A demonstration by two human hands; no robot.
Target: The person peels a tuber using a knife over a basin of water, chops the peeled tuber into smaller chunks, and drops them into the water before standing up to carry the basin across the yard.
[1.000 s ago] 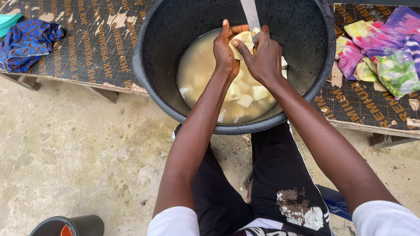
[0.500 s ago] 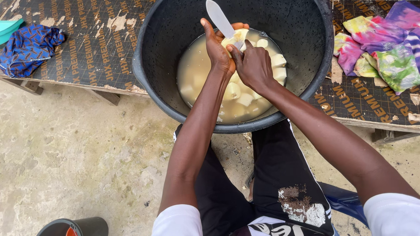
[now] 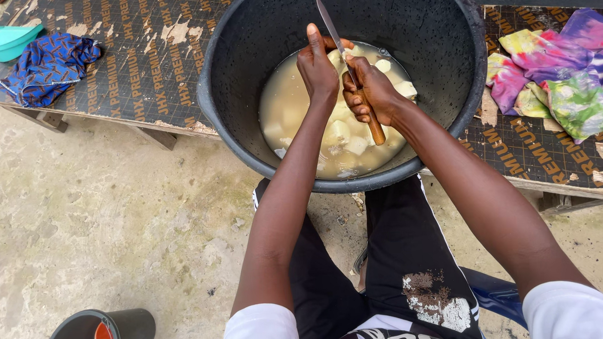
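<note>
Our right hand (image 3: 369, 93) grips the knife (image 3: 348, 64), now tipped steeper than before; our left hand (image 3: 318, 68) pinches a pale chunk (image 3: 341, 54) above the black basin's (image 3: 245, 91) cloudy water.

A low wooden bench (image 3: 131, 68) with a dark printed top stands on a pale, mottled concrete floor (image 3: 116, 223), and at its far left end a crumpled blue patterned cloth (image 3: 47, 68) lies touching a turquoise plastic dish (image 3: 6, 41). On the right end of the bench lies a bunched tie-dye cloth (image 3: 559, 73) in pink, purple, yellow and green. On the floor at the lower left stands a small dark cup (image 3: 97, 334) with something orange inside it.
</note>
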